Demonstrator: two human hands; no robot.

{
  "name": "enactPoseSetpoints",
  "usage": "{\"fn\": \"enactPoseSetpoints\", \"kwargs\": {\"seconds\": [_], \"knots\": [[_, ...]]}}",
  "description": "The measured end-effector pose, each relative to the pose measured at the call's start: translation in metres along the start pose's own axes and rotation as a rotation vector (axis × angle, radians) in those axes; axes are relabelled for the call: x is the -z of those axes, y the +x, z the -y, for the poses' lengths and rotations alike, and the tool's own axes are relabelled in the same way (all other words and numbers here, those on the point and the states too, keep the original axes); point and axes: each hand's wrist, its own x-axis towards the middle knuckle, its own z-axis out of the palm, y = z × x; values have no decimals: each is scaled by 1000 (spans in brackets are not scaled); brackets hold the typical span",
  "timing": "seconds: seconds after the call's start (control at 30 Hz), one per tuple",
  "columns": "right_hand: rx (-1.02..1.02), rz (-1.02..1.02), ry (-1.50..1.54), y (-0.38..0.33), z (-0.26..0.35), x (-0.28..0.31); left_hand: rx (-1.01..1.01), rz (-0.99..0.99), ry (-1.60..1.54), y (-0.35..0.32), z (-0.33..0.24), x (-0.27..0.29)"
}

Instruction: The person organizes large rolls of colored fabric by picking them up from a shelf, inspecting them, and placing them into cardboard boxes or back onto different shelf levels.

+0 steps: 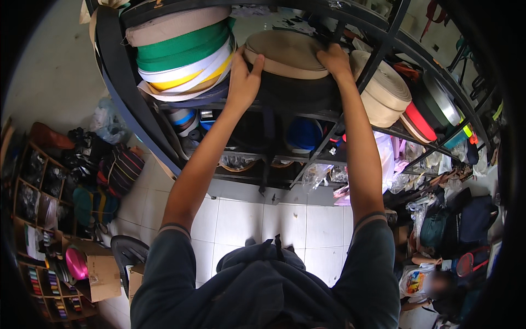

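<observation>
A wide beige roll of webbing (287,49) lies flat on top of black rolls (301,94) on a dark metal rack. Both my arms reach up and forward to it. My left hand (245,77) grips its left side, with the thumb on the front edge. On the opposite side my right hand (335,59) holds the roll, its fingers curled over the top rim. Left of the roll stands a stack of webbing rolls in beige, green (183,48), white and yellow. A cream roll (383,88) leans on the right, beyond a rack post.
Black rack bars (379,55) frame the shelf at right. A blue roll (304,134) sits on the lower shelf. Dark straps (129,93) hang at the left. A cardboard box (104,274) and wooden shelves stand lower left. Another person (438,288) is at lower right among bags.
</observation>
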Motion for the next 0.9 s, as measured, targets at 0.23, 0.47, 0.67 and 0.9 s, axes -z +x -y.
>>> {"fn": "enactPoseSetpoints", "kwargs": {"seconds": [0.23, 0.47, 0.67, 0.9], "knots": [[11, 10, 247, 1, -19, 1, 227, 84, -111, 13, -3, -6], [8, -149, 689, -16, -16, -7, 254, -3, -208, 17, 1, -14], [25, -173, 958, -46, 6, 1, 182, -68, -250, 20, -12, -4], [-112, -141, 1552, -82, 8, 23, 99, -103, -544, -9, -41, 3]]}}
